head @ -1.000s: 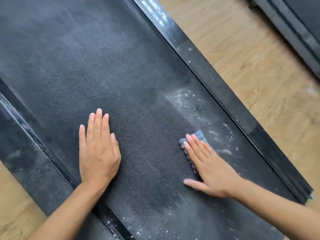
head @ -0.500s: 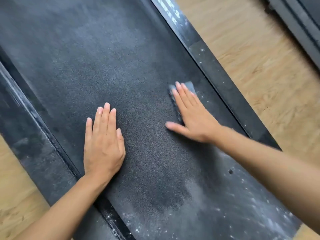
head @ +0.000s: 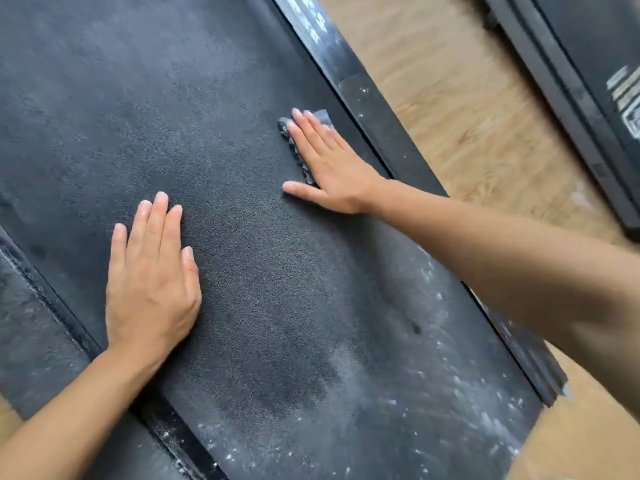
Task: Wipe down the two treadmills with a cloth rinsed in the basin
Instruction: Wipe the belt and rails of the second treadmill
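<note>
Head view catches mid-wipe on the treadmill (head: 375, 109): the right hand (head: 329, 164), grip flat and apart, presses the cloth (head: 323, 116) to the belt (head: 156, 98) at 1 o'clock, the left hand (head: 152, 275) (flat too, holding nothing) braces at 8 o'clock; next, probably, the dust (head: 460, 386) at 5 o'clock.

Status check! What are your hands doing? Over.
Left hand flat on belt. Right hand pressing cloth on belt beside rail. White dust near the belt's end, not yet wiped. Nothing in the way.
</note>
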{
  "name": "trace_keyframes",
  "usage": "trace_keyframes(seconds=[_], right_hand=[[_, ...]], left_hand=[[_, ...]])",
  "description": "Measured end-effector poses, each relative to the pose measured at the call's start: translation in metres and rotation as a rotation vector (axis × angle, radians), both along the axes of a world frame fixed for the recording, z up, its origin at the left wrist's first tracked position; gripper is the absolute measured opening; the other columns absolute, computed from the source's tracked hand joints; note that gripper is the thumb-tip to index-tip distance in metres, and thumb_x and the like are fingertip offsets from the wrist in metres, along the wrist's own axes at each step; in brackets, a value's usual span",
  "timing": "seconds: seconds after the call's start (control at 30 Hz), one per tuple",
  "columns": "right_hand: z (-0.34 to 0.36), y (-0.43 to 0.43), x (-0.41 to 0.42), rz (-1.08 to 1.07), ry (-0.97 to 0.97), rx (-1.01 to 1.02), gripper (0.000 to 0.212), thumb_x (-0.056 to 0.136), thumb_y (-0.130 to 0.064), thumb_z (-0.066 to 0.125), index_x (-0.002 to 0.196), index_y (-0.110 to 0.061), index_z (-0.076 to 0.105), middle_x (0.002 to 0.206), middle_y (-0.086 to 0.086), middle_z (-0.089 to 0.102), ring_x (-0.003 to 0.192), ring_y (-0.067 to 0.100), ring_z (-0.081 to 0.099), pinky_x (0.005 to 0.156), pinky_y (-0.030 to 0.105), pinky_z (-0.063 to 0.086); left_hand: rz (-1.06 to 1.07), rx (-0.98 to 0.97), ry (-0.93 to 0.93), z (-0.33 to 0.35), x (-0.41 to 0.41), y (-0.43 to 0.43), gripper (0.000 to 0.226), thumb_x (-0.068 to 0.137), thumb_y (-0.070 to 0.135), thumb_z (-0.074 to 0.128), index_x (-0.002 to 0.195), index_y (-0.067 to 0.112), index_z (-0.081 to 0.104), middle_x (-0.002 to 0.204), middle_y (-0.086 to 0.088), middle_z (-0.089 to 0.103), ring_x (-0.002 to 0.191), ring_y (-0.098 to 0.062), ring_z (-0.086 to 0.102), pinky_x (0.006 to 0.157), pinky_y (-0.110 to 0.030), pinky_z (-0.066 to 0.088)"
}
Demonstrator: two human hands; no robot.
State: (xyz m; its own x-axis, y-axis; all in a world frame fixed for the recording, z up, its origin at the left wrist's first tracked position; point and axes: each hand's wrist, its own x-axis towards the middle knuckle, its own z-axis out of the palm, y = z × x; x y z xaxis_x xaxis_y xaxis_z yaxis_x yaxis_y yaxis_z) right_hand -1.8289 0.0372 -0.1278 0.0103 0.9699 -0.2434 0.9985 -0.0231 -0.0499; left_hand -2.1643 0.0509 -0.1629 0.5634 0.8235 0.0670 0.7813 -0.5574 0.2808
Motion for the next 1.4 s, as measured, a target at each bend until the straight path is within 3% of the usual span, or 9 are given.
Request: trace_keyframes(seconds=[0.17,0.33,0.6,0.7,0.83,0.97,1.03,1.23,1.4], right_hand=[[-0.003,-0.134,0.015,-0.040,0.057,-0.079,0.107,0.099,-0.075,0.044,0.166,-0.008,-0.007,0.174,0.012,-0.015,0.161,0.026,-0.014,0.131,0.051,0.008],[0.010,-0.294,0.008,-0.120,0.012,-0.333,0.111,0.097,-0.081,0.038,0.166,-0.007,-0.008,0.173,0.011,-0.020,0.161,0.031,-0.011,0.128,0.054,0.015],[-0.003,0.000,0.036,-0.048,0.001,-0.048,0.107,0.097,-0.084,0.025,0.166,-0.009,-0.006,0.175,0.013,-0.012,0.161,0.026,-0.013,0.132,0.047,0.002],[-0.007,0.014,0.040,-0.051,-0.006,-0.008,0.107,0.097,-0.085,0.024,0.166,-0.009,-0.005,0.175,0.013,-0.010,0.162,0.026,-0.011,0.131,0.047,0.005],[-0.013,-0.121,0.019,-0.087,0.041,-0.060,0.106,0.099,-0.078,0.035,0.166,-0.007,-0.007,0.174,0.013,-0.016,0.161,0.026,-0.015,0.132,0.046,0.001],[0.004,-0.307,-0.004,-0.150,0.013,-0.242,0.107,0.099,-0.078,0.035,0.166,-0.004,-0.003,0.174,0.017,-0.011,0.162,0.034,-0.004,0.126,0.056,0.017],[0.007,-0.334,0.000,-0.154,0.009,-0.327,0.106,0.099,-0.079,0.033,0.166,-0.004,-0.002,0.174,0.016,-0.009,0.162,0.035,-0.002,0.124,0.057,0.020],[-0.014,-0.136,-0.016,-0.238,0.108,-0.067,0.107,0.097,-0.083,0.028,0.166,-0.010,-0.009,0.174,0.009,-0.019,0.160,0.024,-0.019,0.131,0.051,0.001],[-0.017,0.020,-0.076,-0.302,0.203,0.014,0.109,0.093,-0.086,0.018,0.167,-0.008,-0.003,0.175,0.011,-0.011,0.161,0.023,-0.014,0.131,0.045,-0.005]], left_hand=[[0.001,-0.013,0.016,0.002,0.000,-0.001,0.060,0.107,0.027,0.028,0.163,0.004,0.030,0.176,-0.010,0.018,0.163,-0.028,0.015,0.132,-0.053,0.011],[0.020,-0.014,0.013,0.002,0.002,-0.004,0.060,0.107,0.026,0.028,0.163,0.003,0.030,0.175,-0.011,0.018,0.163,-0.028,0.015,0.132,-0.054,0.011],[0.010,0.006,0.024,0.000,0.002,-0.001,0.059,0.107,0.026,0.029,0.162,0.003,0.031,0.175,-0.011,0.020,0.162,-0.029,0.017,0.131,-0.054,0.013],[0.001,0.009,0.003,-0.001,0.002,0.001,0.059,0.107,0.026,0.030,0.162,0.004,0.032,0.174,-0.011,0.021,0.162,-0.029,0.018,0.131,-0.054,0.014],[-0.004,0.020,0.015,-0.002,0.000,0.001,0.059,0.108,0.025,0.030,0.162,0.003,0.030,0.175,-0.011,0.019,0.162,-0.030,0.017,0.131,-0.054,0.013],[-0.006,0.008,0.010,-0.001,0.001,-0.001,0.059,0.108,0.025,0.029,0.162,0.003,0.029,0.175,-0.013,0.019,0.162,-0.032,0.016,0.131,-0.055,0.012],[0.003,0.011,0.022,-0.001,0.003,-0.004,0.059,0.108,0.025,0.029,0.162,0.002,0.029,0.175,-0.014,0.018,0.162,-0.032,0.016,0.131,-0.055,0.012],[0.000,0.034,0.034,-0.004,0.006,-0.005,0.058,0.109,0.025,0.029,0.163,0.001,0.028,0.175,-0.014,0.017,0.162,-0.032,0.016,0.131,-0.055,0.013],[0.014,-0.021,-0.081,0.000,0.001,-0.002,0.054,0.107,0.025,0.038,0.157,0.006,0.044,0.171,-0.008,0.031,0.160,-0.026,0.026,0.131,-0.050,0.017]])
